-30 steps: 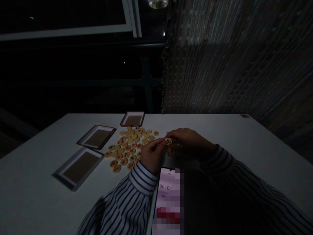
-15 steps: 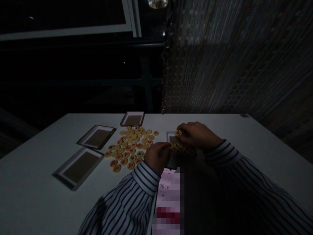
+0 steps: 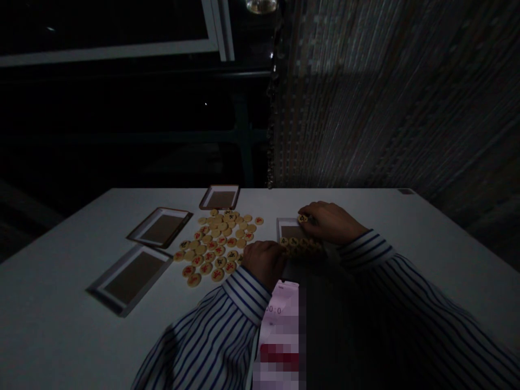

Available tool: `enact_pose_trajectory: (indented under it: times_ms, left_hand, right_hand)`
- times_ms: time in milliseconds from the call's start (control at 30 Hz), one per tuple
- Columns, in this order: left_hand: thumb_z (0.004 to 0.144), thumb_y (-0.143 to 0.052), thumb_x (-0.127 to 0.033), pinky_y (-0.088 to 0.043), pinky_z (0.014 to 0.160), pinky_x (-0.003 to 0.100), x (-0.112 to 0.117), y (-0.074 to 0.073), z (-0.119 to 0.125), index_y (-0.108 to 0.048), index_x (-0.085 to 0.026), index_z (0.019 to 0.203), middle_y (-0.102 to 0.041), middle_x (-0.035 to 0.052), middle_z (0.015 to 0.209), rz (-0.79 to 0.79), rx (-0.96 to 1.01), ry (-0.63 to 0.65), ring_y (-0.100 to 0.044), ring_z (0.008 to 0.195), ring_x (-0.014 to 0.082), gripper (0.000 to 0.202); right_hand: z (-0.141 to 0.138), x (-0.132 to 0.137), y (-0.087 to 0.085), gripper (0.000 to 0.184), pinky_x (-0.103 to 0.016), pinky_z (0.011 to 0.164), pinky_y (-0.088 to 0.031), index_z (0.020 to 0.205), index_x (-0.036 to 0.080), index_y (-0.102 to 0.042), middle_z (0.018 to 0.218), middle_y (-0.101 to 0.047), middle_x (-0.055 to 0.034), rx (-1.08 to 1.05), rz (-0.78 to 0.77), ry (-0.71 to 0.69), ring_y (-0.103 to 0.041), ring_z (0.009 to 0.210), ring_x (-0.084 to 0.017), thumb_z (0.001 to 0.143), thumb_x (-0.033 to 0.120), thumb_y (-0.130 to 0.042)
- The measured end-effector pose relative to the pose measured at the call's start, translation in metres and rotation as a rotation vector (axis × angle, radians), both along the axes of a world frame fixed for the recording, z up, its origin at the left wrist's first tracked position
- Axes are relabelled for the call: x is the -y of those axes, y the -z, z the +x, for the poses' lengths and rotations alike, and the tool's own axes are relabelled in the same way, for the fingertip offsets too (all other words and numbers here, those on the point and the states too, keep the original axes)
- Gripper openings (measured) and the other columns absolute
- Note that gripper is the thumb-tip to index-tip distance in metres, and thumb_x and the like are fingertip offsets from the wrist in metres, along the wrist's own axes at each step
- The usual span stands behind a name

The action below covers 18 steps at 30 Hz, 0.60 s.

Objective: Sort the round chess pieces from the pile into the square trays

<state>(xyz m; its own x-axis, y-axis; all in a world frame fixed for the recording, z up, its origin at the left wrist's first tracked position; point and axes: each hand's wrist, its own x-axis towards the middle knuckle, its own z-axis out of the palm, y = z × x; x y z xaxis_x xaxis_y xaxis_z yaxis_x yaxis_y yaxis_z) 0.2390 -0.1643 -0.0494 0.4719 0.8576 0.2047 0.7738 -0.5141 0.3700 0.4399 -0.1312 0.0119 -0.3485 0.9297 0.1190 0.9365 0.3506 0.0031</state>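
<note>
My right hand [image 3: 333, 222] pinches a Chinese chess piece [image 3: 303, 218] with a black character, above the far right side of an open box [image 3: 289, 222]. Rows of Chinese chess pieces [image 3: 294, 242] with black characters fill the near part of that box. At the box's near left corner is my left hand [image 3: 266, 262], closed with its fingers curled; whatever is in them is hidden. Left of it a loose pile of Chinese chess pieces [image 3: 219, 226] lies spread on the table, some showing red or black characters and others blank side up.
Three shallow trays or lids [image 3: 219, 197], [image 3: 160, 227], [image 3: 132, 273] lie left of and behind the pile on the white table [image 3: 65, 260]. A lit phone [image 3: 280, 319] lies near my left wrist. Behind the table hangs a bead curtain [image 3: 345, 108].
My right hand has shifted slightly right with the piece in its fingers. My left hand has moved a little down and right, more of its back showing.
</note>
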Motion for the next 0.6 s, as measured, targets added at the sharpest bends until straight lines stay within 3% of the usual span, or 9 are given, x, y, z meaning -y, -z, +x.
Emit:
enact_pose_trajectory:
  times_ms: [600]
  left_hand:
    - [0.081, -0.050, -0.031, -0.040, 0.083, 0.039, -0.001, 0.005, -0.001, -0.067, -0.024, 0.094, -0.067, 0.0056, 0.099, 0.027, -0.012, 0.016, -0.058, 0.091, 0.0222, 0.023]
  right_hand:
    - [-0.004, -0.005, 0.015, 0.034, -0.032, 0.074, -0.038, 0.098, 0.020, -0.064, 0.098, -0.066, -0.0096, 0.119, -0.082, -0.017, -0.057, 0.093, -0.022, 0.085, 0.036, -0.038]
